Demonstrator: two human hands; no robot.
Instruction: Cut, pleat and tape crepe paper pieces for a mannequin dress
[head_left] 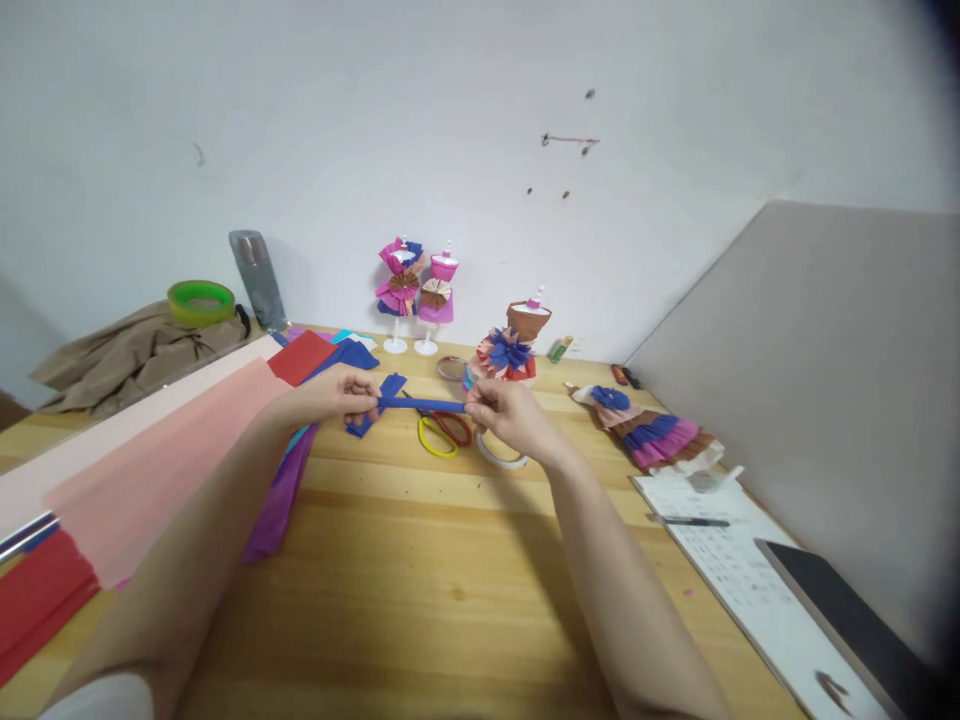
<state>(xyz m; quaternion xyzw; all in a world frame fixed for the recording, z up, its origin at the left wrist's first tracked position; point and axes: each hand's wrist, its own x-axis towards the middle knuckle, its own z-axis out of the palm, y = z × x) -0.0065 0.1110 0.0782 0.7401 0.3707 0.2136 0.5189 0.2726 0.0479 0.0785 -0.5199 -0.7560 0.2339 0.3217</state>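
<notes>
A narrow strip of blue crepe paper (421, 405) is stretched level between my two hands above the table. My left hand (339, 395) pinches its left end, and my right hand (504, 412) pinches the right end. Below the strip lie scissors (437, 440) with one yellow and one red handle loop. Cut blue paper pieces (365, 416) rest just beyond my left fingers. A white tape ring (501, 458) lies under my right hand. Behind that hand stands a small dress form (529, 322) with a brown top and a blue paper flower, its lower part partly hidden.
Folded crepe paper sheets (180, 440) cover the left side, near a grey bottle (259, 280) and green tape roll (201, 303). Two dressed mini forms (438, 290) stand by the wall. At right lie a ruffled paper dress (652, 435), a pen (694, 521) and a tablet (840, 610).
</notes>
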